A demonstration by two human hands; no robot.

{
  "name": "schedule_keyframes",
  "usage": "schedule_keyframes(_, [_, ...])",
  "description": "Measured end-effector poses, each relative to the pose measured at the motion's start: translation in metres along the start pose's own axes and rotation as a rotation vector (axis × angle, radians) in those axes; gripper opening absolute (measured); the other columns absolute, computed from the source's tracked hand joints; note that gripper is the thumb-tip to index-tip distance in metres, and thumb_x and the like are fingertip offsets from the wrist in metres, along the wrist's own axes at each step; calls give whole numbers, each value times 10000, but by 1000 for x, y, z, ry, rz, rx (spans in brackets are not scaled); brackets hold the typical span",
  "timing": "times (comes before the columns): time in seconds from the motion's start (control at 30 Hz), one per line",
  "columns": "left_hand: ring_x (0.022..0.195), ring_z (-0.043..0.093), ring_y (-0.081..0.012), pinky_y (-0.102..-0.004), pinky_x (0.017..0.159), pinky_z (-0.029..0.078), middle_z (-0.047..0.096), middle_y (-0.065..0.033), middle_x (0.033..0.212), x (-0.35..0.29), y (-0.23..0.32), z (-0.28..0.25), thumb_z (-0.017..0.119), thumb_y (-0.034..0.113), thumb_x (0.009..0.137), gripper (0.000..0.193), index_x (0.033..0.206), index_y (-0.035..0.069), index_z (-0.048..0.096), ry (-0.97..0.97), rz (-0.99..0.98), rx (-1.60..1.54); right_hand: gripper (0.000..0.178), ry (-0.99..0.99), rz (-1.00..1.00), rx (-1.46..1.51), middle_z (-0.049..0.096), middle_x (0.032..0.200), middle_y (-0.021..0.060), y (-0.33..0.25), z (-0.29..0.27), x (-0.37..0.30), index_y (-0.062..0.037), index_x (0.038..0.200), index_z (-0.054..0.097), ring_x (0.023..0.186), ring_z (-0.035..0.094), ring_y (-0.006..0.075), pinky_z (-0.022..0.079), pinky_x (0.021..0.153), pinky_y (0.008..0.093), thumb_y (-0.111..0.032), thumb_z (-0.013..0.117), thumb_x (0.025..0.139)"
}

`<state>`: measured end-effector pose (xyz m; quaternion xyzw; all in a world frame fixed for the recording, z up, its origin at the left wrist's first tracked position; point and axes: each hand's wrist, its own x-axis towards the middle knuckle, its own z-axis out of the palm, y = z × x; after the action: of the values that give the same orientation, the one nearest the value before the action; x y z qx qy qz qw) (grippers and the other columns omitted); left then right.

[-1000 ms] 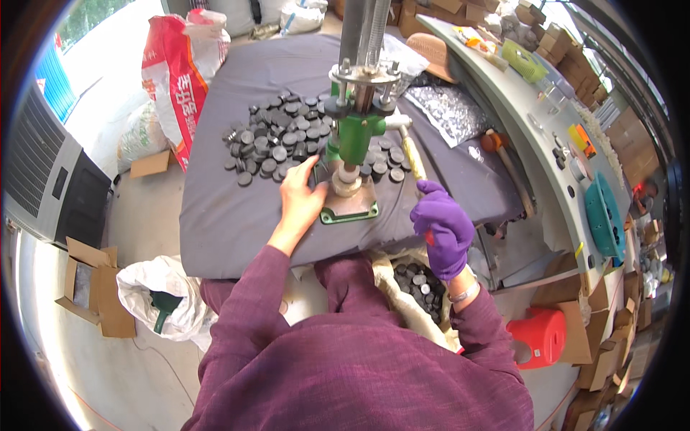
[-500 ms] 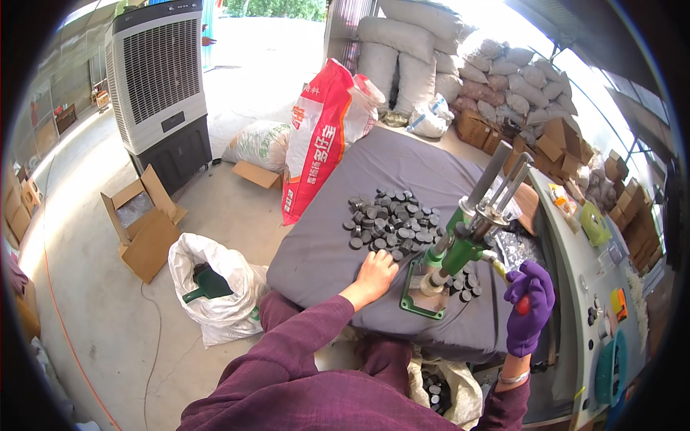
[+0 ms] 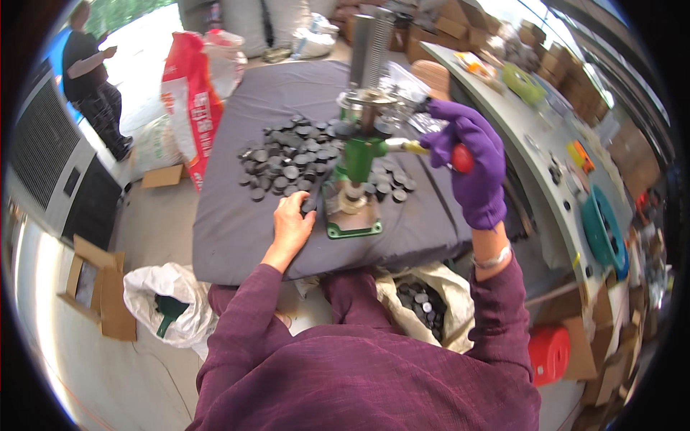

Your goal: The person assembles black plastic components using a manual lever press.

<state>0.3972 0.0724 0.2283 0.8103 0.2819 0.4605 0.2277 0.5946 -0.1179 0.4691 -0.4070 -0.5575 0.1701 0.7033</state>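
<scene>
My bare left hand (image 3: 291, 224) pinches a small round black cap (image 3: 308, 205) just left of the green hand press (image 3: 357, 161). My right hand (image 3: 471, 161), in a purple glove, is wrapped around the press's lever handle, whose red knob (image 3: 462, 158) shows by the palm. The press stands on a green-edged base plate (image 3: 354, 228) on the grey cloth-covered table (image 3: 244, 248). A pile of black caps (image 3: 290, 159) lies to the left of the press, and several more caps (image 3: 392, 183) lie behind it on the right.
An open sack of caps (image 3: 460, 316) stands below the table edge; a white sack (image 3: 140, 284) with a green scoop (image 3: 169, 310) is at left. A long bench (image 3: 528, 118) with a teal basin (image 3: 602, 233) runs along the right. A person (image 3: 90, 72) stands far left.
My view has turned right, so the table and press appear further left. My left hand has come from the pile toward the press with a cap. The right hand stays on the lever.
</scene>
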Motion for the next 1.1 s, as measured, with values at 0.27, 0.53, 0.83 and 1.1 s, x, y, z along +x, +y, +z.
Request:
schedule_keyframes(0.27, [901,631,-324,-421,806,512,628,-163,986,8,70,40,732,50,683,685,1304,66,444,-160,-99,-180,434,61,20,-129,510,616,48,-4,-5,-11,100,1147,590,563,512,143,509,770,347,-226,388,943])
schedule_keyframes(0.53, [989,645,-331,-413,857,512,658,-178,1045,20,72,63,762,72,690,777,1368,65,382,-108,-225,-297,438,62,-24,-112,509,620,56,1,-5,-16,100,1138,589,578,511,141,507,753,353,-237,386,947])
schedule_keyframes(0.83, [1051,617,-351,-433,921,481,657,-190,1078,15,68,67,745,60,659,808,1380,43,380,-61,-212,-384,332,-121,-311,-500,566,640,39,64,-19,-122,-14,993,631,630,559,177,449,931,433,-292,456,946])
schedule_keyframes(1.1, [986,580,-326,-428,844,466,644,-134,1064,27,35,9,689,29,650,511,1151,55,594,115,118,91,238,-62,-249,-409,582,637,30,51,-8,-114,-6,942,639,673,580,178,410,1011,483,-133,453,865])
